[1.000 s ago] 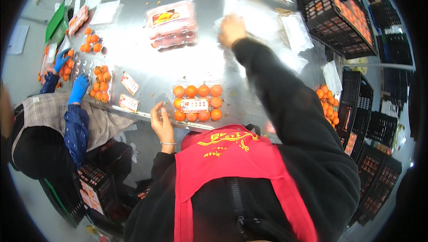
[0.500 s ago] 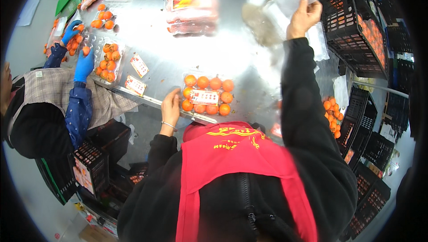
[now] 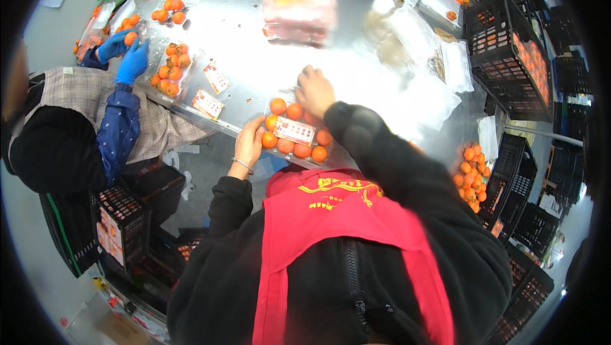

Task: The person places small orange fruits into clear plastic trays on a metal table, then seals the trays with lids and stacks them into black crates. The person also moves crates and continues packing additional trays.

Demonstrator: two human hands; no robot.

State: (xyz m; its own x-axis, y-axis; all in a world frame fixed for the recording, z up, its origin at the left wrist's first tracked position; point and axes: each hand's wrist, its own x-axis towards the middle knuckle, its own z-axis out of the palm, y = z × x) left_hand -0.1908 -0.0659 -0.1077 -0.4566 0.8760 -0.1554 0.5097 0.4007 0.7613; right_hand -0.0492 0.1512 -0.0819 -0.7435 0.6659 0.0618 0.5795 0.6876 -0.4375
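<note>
One metal desk (image 3: 237,59) carries a clear fruit tray (image 3: 293,157) at its near edge, probably light, flexible, easily bruised, best held by opposite rims. The right hand (image 3: 316,92) curls by its far side, glare hiding any grip; the left hand's (image 3: 249,142) fingers rest unclosed along its left.

Fruit-packing workroom: metal table (image 3: 235,46), orange fruit (image 3: 302,150) in clear trays (image 3: 191,68), black crates (image 3: 499,59), gloved co-worker (image 3: 83,100).

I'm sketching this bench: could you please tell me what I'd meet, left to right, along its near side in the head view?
Co-worker's gloved hands, tray of orange fruit, two printed cards, wearer's left hand, labelled fruit tray, heap of orange fruit.
</note>
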